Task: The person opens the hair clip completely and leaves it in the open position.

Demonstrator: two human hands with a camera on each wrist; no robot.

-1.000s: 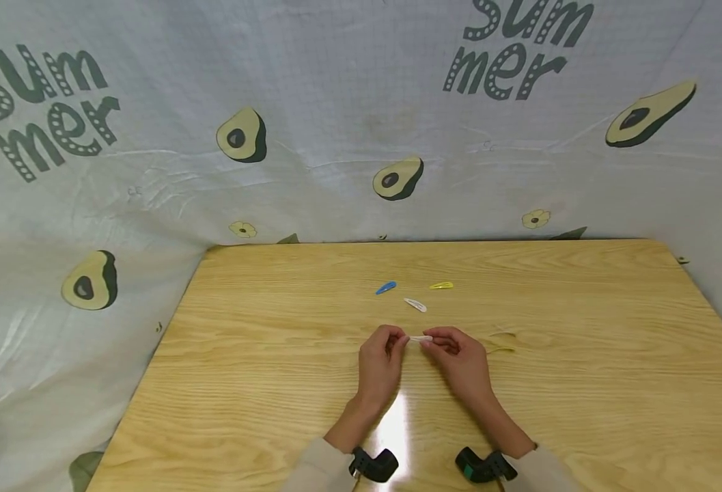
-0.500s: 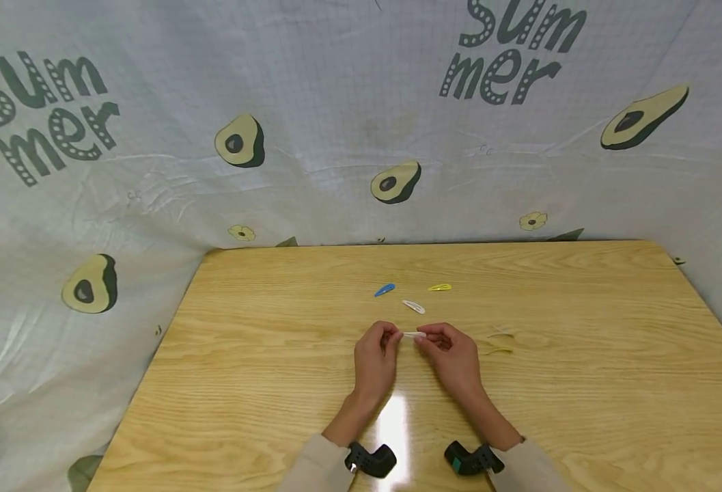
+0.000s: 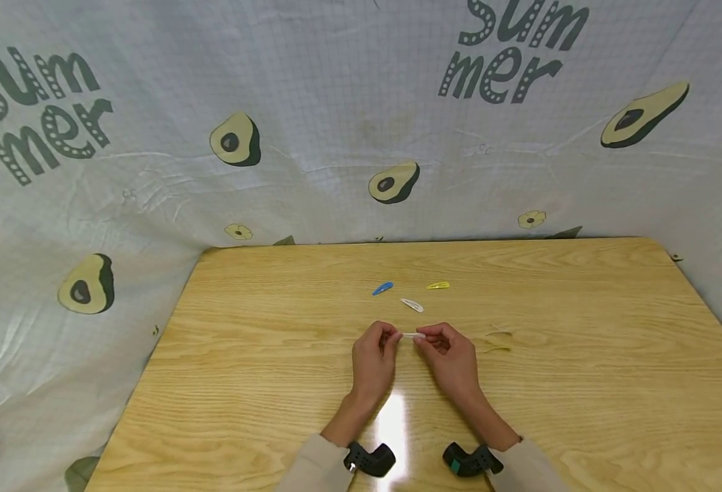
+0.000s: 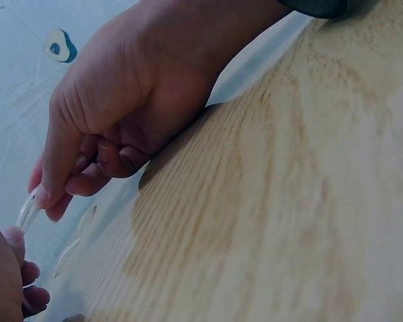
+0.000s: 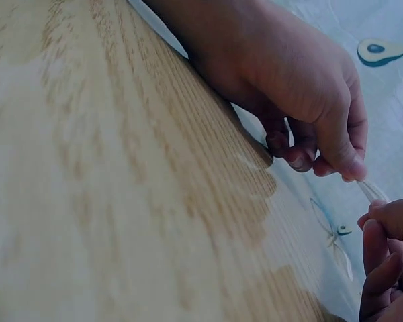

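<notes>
White held clip (image 3: 412, 335): slim, stretched across the gap between two hands, over the wooden table (image 3: 244, 355).
Left hand (image 3: 373, 362): thumb and finger pinch the clip's left end.
Right hand (image 3: 455, 365): thumb and finger pinch its right end.
Loose clips: blue clip (image 3: 382, 288), yellow clip (image 3: 438, 285), second white clip (image 3: 412, 305) (the nearest to the hands), all lying beyond them.
Thin pieces: pale strip (image 3: 501, 333), yellow strip (image 3: 498, 349), right of the right hand.
</notes>
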